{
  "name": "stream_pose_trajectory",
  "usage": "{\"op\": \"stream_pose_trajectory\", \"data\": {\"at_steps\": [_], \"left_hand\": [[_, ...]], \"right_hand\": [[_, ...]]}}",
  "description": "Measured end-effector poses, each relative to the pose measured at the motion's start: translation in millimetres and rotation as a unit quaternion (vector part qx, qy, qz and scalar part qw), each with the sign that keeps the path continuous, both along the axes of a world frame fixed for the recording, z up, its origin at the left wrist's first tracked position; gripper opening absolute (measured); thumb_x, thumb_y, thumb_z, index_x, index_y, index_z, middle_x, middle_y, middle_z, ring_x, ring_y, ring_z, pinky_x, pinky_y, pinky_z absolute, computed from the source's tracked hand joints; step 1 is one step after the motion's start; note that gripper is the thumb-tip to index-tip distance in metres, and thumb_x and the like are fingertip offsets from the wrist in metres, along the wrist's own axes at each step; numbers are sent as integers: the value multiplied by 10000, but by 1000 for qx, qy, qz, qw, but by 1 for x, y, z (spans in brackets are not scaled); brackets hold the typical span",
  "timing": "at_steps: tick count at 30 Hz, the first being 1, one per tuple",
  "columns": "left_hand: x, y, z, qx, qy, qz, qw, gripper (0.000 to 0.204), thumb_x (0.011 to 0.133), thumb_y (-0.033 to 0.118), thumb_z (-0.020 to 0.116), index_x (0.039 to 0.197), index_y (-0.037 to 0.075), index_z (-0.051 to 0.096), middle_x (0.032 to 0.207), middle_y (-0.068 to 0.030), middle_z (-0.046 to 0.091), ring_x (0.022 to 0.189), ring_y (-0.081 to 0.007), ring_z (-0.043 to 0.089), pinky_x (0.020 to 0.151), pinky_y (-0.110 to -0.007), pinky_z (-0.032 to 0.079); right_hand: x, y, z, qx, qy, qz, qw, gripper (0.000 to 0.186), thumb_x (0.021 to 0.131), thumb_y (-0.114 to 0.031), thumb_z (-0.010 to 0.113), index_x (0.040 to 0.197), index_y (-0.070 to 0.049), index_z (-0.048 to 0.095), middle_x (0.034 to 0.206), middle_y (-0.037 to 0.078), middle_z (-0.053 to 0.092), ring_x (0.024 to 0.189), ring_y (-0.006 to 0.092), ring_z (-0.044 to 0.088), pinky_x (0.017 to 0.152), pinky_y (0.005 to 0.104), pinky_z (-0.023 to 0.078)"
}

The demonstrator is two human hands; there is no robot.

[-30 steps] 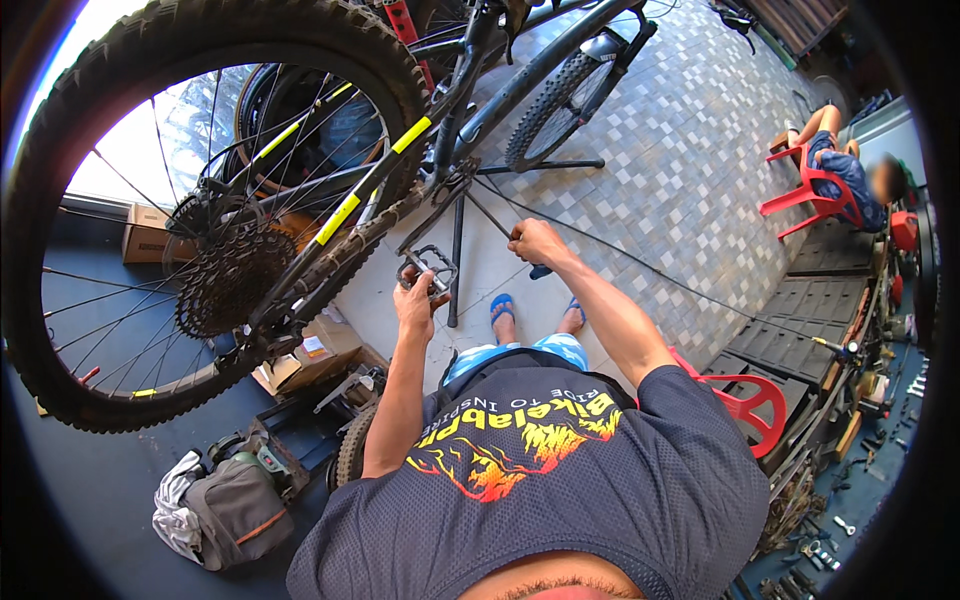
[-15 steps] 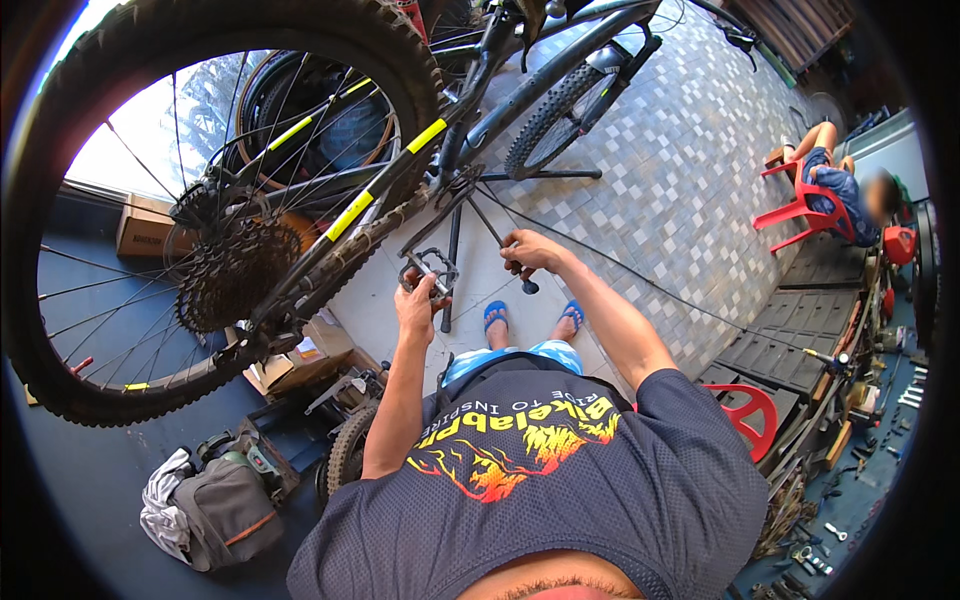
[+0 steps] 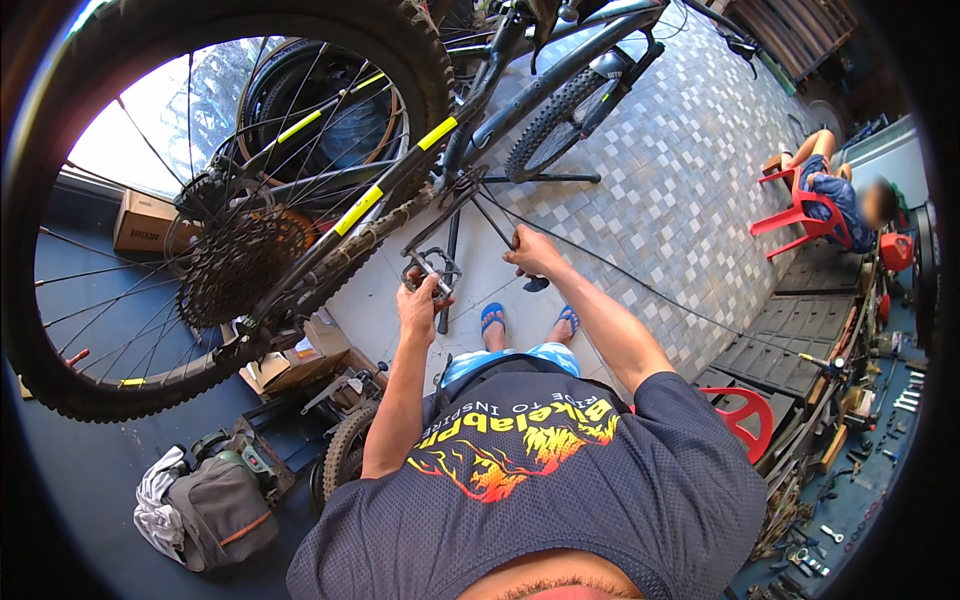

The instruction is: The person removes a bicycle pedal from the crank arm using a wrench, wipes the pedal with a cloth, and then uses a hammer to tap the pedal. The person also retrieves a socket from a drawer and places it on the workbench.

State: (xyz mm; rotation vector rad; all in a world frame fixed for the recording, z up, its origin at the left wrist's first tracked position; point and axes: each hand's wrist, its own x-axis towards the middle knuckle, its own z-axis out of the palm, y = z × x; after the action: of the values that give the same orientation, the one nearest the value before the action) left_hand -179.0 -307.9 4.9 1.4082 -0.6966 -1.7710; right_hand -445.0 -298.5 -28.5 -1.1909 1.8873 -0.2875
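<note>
A mountain bike (image 3: 520, 100) hangs raised in front of me with its rear wheel (image 3: 60, 370) at the left. My left hand (image 3: 420, 308) is closed around a dark platform pedal (image 3: 437, 265) on the end of the crank arm (image 3: 420, 234). To its right, my right hand (image 3: 535, 252) has curled fingers, at the lower end of a thin dark rod (image 3: 492, 217) that slants down from the crank area. A dark rounded piece (image 3: 537, 285) shows just under those fingers. What the right hand grips is mostly hidden.
Stand legs (image 3: 565, 176) spread under the bike. A person sits on a red chair (image 3: 795, 215) at the far right. Tools (image 3: 830, 535) lie along the right side. At lower left are a grey bag (image 3: 225, 510) and an open cardboard box (image 3: 290, 360).
My right hand has turned slightly and shifted a little right, and the dark piece under it looks wider. My left hand stays on the pedal. The view has shifted slightly.
</note>
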Motion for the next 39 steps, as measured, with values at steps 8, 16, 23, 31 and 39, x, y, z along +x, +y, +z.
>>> {"op": "stream_pose_trajectory", "data": {"at_steps": [8,16,23,31,39], "left_hand": [[0,0,0,3,-11,5,1000,209,947,94,696,1127,64,594,947,-24,638,777,-105,619,593,-330,646],[0,1,-2,0,-3,6,1000,210,947,98,700,1125,70,592,936,-18,634,760,-106,623,597,-332,644],[1,0,-3,2,-4,5,1000,214,940,101,706,1118,70,592,938,-21,643,739,-110,635,591,-330,641],[2,0,-7,1,8,1,1000,200,938,101,703,1106,79,597,947,-21,659,758,-112,649,596,-326,643],[2,0,-5,-2,-2,-8,1000,214,942,106,685,1133,90,591,987,-34,669,759,-121,636,612,-334,639]], "right_hand": [[-8,-8,-5,54,-149,15,987,271,961,-173,689,1111,53,685,924,167,738,777,234,760,605,374,611],[1,1,11,-36,65,39,996,308,921,-222,751,1091,26,687,917,164,745,745,224,749,594,394,600],[-10,-9,-4,67,-221,0,973,284,920,-245,761,1009,17,697,910,145,755,739,221,746,593,354,605],[-1,0,1,-40,57,64,996,333,899,-276,796,1029,11,691,845,163,738,752,205,748,600,348,593],[-12,-2,-4,69,-255,-12,964,252,1005,-194,640,1143,17,648,945,145,744,782,236,746,618,359,617]]}}
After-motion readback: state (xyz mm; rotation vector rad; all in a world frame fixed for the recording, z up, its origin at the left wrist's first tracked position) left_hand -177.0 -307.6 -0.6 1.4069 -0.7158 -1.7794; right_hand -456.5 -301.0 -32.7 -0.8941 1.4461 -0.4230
